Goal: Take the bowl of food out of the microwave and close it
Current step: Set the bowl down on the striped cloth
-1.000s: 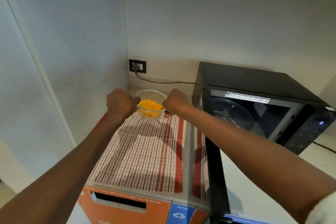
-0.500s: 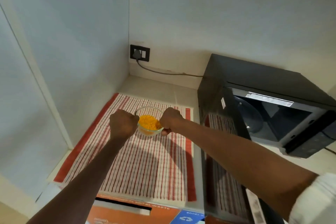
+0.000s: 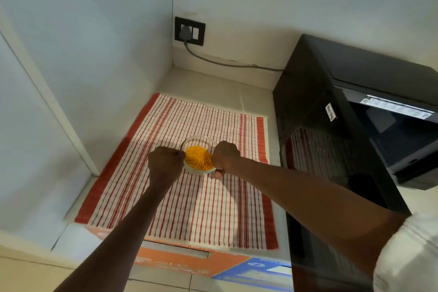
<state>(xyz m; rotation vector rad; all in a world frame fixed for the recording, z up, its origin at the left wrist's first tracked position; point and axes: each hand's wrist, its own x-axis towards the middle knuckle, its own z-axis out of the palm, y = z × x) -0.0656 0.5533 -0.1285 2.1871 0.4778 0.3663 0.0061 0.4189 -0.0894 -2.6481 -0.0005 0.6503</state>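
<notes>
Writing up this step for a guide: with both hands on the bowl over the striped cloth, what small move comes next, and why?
Probably let go of the bowl. Both the left hand and right hand grip its rim, and it appears to sit on the striped cloth. The microwave door stands open, so a hand must be free to close it.

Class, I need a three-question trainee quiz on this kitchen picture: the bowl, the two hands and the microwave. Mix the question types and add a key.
1. True or false: the black microwave's door is shut.
2. What lies under the clear glass bowl of orange shredded food?
A. bare counter
B. red-and-white striped cloth
C. microwave turntable
3. Fill in: the left hand and the right hand grip the bowl's ____.

Key:
1. False; the door stands open.
2. B
3. Rim, on opposite sides.
</notes>
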